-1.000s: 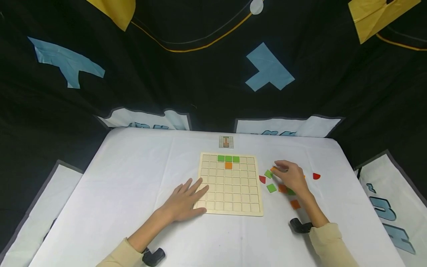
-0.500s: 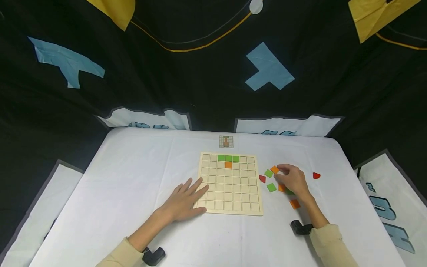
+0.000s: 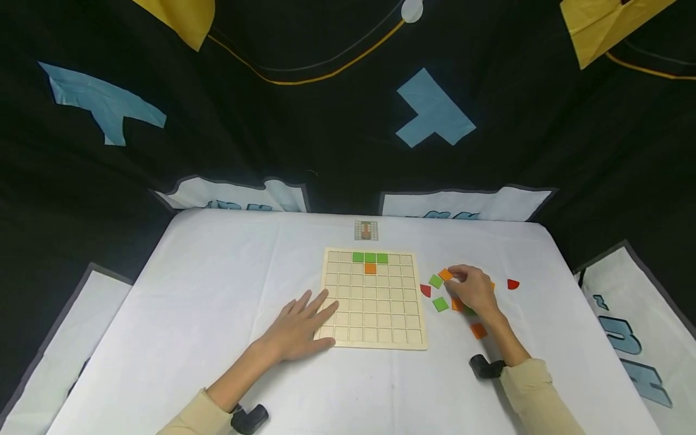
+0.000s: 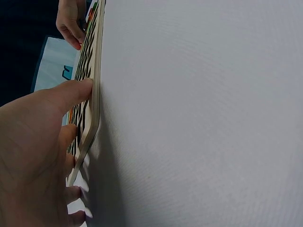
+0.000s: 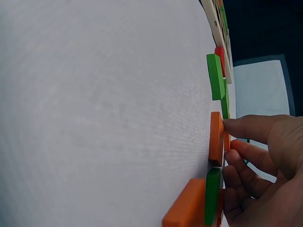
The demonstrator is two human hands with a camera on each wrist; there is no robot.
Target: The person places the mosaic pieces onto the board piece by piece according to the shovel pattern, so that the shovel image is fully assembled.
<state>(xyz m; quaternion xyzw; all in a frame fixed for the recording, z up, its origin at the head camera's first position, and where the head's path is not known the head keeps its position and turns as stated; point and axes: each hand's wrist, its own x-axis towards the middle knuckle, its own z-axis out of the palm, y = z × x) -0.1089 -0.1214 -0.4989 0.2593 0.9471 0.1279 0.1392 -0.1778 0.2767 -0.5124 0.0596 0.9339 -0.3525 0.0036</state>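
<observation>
A square wooden grid board [image 3: 375, 302] lies on the white table. Along its far row sit several green tiles [image 3: 370, 258], with one orange tile [image 3: 370, 268] below the middle one. My left hand [image 3: 296, 332] rests spread on the board's near left corner, its thumb on the near edge in the left wrist view. To the right of the board my right hand [image 3: 474, 290] reaches low over loose tiles. Its index fingertip is right at a loose orange tile [image 3: 445, 274], and the thumb stands a little apart. In the right wrist view that tile [image 5: 227, 141] shows between thumb and index finger.
Around my right hand lie green tiles [image 3: 440, 304], orange tiles [image 3: 478, 330] and a red rounded piece [image 3: 425, 290]; another red piece [image 3: 513, 284] lies farther right. A small printed grid card [image 3: 366, 230] lies beyond the board. A dark curtain [image 3: 337, 133] hangs behind the table.
My right hand has drawn back slightly to the right, uncovering the orange tile, then edged back toward it. The left hand and the board's tiles stay put.
</observation>
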